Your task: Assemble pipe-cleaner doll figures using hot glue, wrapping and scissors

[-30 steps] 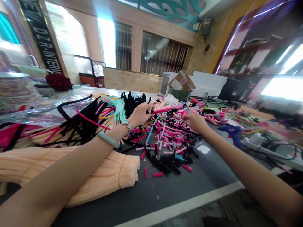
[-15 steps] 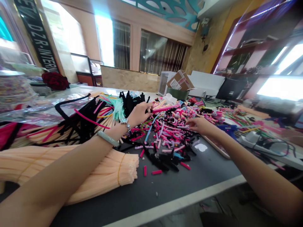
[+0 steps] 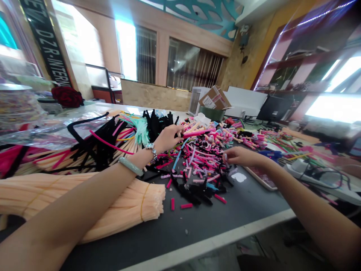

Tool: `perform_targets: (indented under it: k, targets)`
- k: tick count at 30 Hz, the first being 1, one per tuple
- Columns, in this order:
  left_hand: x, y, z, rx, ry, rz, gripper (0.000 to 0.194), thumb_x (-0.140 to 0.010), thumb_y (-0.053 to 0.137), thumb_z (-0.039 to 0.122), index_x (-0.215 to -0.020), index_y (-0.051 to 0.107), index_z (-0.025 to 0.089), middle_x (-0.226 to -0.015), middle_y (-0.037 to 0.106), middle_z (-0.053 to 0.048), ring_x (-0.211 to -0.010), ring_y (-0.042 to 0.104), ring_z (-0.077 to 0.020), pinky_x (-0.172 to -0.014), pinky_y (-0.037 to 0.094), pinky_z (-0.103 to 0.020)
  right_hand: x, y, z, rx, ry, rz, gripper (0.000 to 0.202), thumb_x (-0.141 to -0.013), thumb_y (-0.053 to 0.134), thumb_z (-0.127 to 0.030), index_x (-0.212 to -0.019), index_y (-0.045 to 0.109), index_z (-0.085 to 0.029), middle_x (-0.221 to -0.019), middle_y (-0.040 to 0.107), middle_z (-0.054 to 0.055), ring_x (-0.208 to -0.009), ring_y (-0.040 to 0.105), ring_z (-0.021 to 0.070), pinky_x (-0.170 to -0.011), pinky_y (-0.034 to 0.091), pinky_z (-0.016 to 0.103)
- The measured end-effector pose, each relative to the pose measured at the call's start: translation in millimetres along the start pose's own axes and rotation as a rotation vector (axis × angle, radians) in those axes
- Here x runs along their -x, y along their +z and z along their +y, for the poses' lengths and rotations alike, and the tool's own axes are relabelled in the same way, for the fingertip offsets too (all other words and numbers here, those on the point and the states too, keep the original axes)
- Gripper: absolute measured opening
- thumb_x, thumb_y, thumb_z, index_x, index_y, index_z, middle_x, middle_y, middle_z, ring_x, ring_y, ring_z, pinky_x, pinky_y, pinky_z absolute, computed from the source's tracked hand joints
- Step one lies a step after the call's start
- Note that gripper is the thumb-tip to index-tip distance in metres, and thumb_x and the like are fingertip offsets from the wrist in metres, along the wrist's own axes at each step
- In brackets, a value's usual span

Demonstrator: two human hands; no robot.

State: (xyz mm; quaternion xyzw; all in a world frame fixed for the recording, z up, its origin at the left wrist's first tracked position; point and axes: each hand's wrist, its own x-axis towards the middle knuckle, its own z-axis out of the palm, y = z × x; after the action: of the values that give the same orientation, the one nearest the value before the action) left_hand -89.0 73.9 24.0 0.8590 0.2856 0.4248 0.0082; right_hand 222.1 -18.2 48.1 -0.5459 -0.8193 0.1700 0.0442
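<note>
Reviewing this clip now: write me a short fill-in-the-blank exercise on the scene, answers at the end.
1. The left hand holds long strips coloured ____.
2. The pale green bangle is worn on the ____ arm.
3. The glue gun, partly behind the right arm, is coloured ____.
4. The tilted box at the back is made of ____.

Missing words: pink; left; blue; cardboard.
</note>
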Motion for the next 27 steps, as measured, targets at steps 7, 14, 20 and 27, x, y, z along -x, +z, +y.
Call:
perform_targets:
  k: [7, 14, 20, 27]
  targets:
    - [0, -0.9, 1, -0.018, 0.004, -0.024, 0.016, -0.074, 0.065, 0.016, -0.089, 0.062, 0.017, -0.073, 0.057, 0.000, -0.072, 0.054, -0.0152, -0.072, 0.042, -0.028, 1, 3, -15, -0.118, -0.017, 0.089, 0.011, -0.068, 0.042, -0.022, -0.065, 0.053, -0.019, -0.065, 0.062, 0.002, -0.065, 0.057, 0.0159, -0.067, 0.045, 0.027]
    - [1, 1.0, 0, -0.009, 0.011, -0.021, 0.015, -0.073, 0.066, 0.017, -0.088, 0.064, 0.017, -0.075, 0.059, 0.000, -0.072, 0.055, -0.0150, -0.072, 0.043, -0.028, -15, 15, -20, -0.245, -0.002, 0.108, 0.022, -0.068, 0.037, -0.024, -0.072, 0.058, -0.016, -0.057, 0.049, -0.001, -0.049, 0.044, 0.0115, -0.050, 0.037, 0.024]
    - [2, 2.1, 2, 0.037, 0.007, -0.044, 0.013, -0.072, 0.065, 0.016, -0.085, 0.064, 0.017, -0.075, 0.060, 0.000, -0.071, 0.055, -0.0136, -0.071, 0.043, -0.027, -30, 22, -36, -0.192, -0.032, 0.190, 0.041, -0.085, 0.036, -0.041, -0.078, 0.066, -0.015, -0.058, 0.049, 0.000, -0.051, 0.041, 0.0111, -0.052, 0.034, 0.024]
    - [-2, -1.6, 8, 0.119, 0.070, -0.111, 0.013, -0.070, 0.066, 0.016, -0.083, 0.063, 0.016, -0.070, 0.058, 0.003, -0.065, 0.052, -0.0100, -0.066, 0.042, -0.022, -32, 31, -67, -0.053, -0.079, 0.296, 0.034, -0.088, 0.042, -0.039, -0.077, 0.065, -0.016, -0.069, 0.060, 0.002, -0.062, 0.050, 0.0138, -0.060, 0.035, 0.025]
